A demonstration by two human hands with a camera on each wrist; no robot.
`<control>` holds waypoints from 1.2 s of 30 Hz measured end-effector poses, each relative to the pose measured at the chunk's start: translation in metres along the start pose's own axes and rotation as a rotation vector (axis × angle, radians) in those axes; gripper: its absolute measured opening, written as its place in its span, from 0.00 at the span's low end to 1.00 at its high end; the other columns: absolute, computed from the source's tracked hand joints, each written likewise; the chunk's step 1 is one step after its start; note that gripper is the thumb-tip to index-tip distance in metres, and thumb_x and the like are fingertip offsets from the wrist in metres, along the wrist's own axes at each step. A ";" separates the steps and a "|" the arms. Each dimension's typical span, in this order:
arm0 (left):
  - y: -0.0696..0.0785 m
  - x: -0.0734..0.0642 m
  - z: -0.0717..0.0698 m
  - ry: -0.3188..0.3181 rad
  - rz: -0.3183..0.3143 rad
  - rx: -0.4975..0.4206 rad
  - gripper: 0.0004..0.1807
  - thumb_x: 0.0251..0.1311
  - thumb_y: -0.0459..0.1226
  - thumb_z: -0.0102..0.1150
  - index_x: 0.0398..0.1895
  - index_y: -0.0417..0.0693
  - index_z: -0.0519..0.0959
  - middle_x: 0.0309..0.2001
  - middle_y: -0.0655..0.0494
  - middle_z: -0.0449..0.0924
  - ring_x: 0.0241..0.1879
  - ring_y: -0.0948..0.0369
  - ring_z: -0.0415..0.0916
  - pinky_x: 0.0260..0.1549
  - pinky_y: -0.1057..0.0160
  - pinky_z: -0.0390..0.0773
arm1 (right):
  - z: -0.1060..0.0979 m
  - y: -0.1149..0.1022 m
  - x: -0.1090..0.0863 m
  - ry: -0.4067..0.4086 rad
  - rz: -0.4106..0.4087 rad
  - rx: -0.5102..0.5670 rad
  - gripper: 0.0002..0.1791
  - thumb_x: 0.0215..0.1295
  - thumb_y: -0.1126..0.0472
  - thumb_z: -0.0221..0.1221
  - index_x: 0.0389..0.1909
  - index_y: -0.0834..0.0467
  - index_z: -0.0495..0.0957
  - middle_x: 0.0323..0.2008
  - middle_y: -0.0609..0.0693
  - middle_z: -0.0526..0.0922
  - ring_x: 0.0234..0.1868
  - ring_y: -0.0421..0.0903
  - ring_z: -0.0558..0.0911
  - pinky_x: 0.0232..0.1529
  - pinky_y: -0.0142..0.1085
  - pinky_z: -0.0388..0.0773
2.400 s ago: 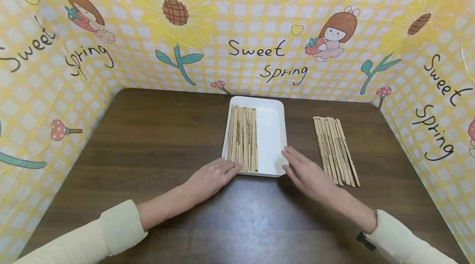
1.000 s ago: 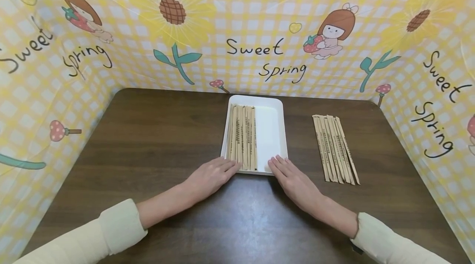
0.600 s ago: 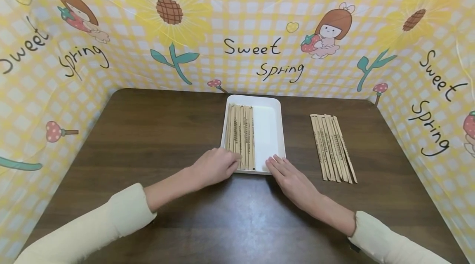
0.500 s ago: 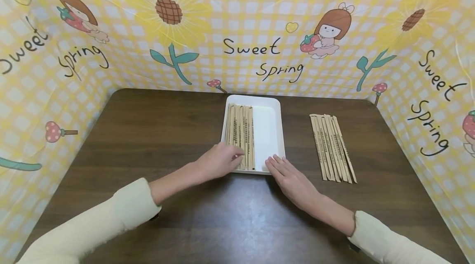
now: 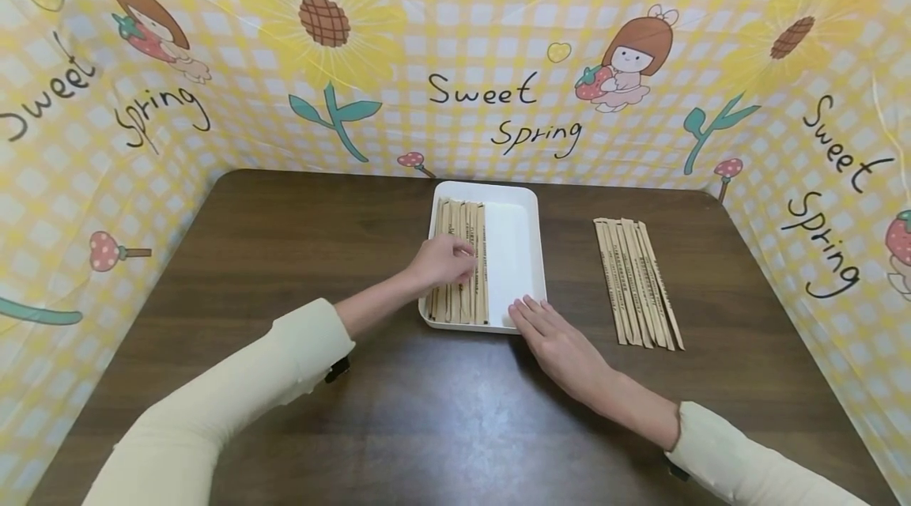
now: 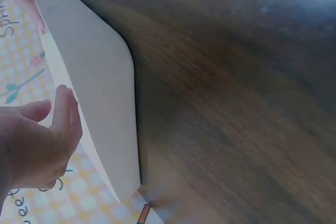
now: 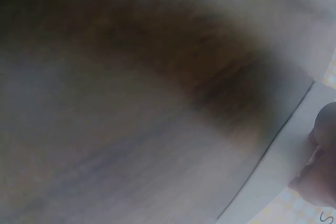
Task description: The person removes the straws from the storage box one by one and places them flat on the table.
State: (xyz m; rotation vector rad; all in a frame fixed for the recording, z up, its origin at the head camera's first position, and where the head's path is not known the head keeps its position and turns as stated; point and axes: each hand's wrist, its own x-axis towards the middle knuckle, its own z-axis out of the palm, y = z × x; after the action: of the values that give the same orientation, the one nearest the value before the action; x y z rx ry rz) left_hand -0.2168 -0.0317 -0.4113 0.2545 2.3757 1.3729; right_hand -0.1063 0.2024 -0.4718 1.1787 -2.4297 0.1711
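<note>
A white tray [image 5: 514, 253] holds a row of paper-wrapped straws [image 5: 466, 310] along its left half. Over the middle of that row is my left hand [image 5: 443, 262], its fingers bent downward and covering part of the wrappers. In the left wrist view, the thumb of the left hand [image 6: 39, 148] stands apart from the fingers, with nothing visible between them, beside the tray's outer wall [image 6: 105, 87]. My right hand [image 5: 565, 352] rests with straight fingers on the tray's front right corner. In the right wrist view, part of the right hand [image 7: 321, 177] shows at the edge.
To the right of the tray, a second group of paper-wrapped straws [image 5: 639, 285] lies side by side on the dark wooden table [image 5: 320, 229]. Yellow checked cloth [image 5: 484, 32] with printed flowers surrounds the table at the back and sides.
My left hand has left the tray's front left corner and moved forward over the straws. Earlier, the right hand shifted from the tray's right side to its front right corner, where it stays.
</note>
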 end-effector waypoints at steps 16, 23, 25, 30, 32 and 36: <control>-0.003 0.043 0.006 0.105 0.013 0.163 0.21 0.54 0.25 0.53 0.04 0.45 0.71 0.14 0.46 0.79 0.10 0.63 0.68 0.11 0.73 0.57 | 0.001 0.001 -0.001 0.004 0.001 -0.003 0.24 0.61 0.76 0.53 0.60 0.75 0.72 0.57 0.67 0.78 0.61 0.60 0.77 0.63 0.50 0.71; 0.003 0.049 0.006 0.079 0.007 0.245 0.23 0.54 0.25 0.54 0.02 0.47 0.69 0.14 0.45 0.80 0.15 0.56 0.80 0.09 0.73 0.62 | 0.001 0.001 0.000 -0.013 0.004 -0.002 0.23 0.68 0.72 0.43 0.61 0.74 0.72 0.57 0.67 0.78 0.61 0.60 0.76 0.64 0.50 0.70; 0.005 0.050 0.006 0.070 0.007 0.283 0.24 0.53 0.24 0.54 0.02 0.48 0.67 0.14 0.45 0.80 0.16 0.55 0.82 0.09 0.73 0.61 | 0.001 0.001 0.001 -0.013 0.005 -0.004 0.23 0.66 0.72 0.45 0.61 0.74 0.72 0.57 0.67 0.79 0.61 0.60 0.77 0.64 0.50 0.70; 0.010 0.053 0.010 0.041 0.003 0.345 0.21 0.54 0.25 0.55 0.04 0.44 0.72 0.17 0.43 0.82 0.19 0.54 0.84 0.07 0.72 0.59 | 0.001 0.000 0.001 -0.009 0.009 0.001 0.23 0.64 0.73 0.48 0.60 0.74 0.73 0.57 0.67 0.79 0.61 0.59 0.77 0.63 0.50 0.70; 0.011 0.054 0.012 0.036 0.013 0.359 0.18 0.55 0.25 0.55 0.08 0.39 0.77 0.17 0.43 0.82 0.19 0.53 0.84 0.07 0.72 0.58 | 0.001 0.000 0.001 -0.007 0.010 0.000 0.23 0.65 0.73 0.47 0.60 0.74 0.73 0.57 0.67 0.79 0.61 0.59 0.77 0.64 0.50 0.70; 0.011 0.057 0.017 0.039 0.053 0.392 0.13 0.55 0.25 0.55 0.16 0.33 0.83 0.16 0.45 0.81 0.15 0.55 0.81 0.07 0.71 0.60 | 0.001 0.000 0.000 0.000 0.010 -0.002 0.23 0.66 0.72 0.45 0.60 0.74 0.73 0.56 0.67 0.79 0.61 0.59 0.77 0.64 0.50 0.70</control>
State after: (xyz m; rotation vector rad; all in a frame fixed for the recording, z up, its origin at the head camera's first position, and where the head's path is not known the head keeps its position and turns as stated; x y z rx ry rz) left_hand -0.2615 0.0065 -0.4232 0.4008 2.6737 0.9286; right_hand -0.1072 0.2021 -0.4725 1.1658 -2.4357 0.1720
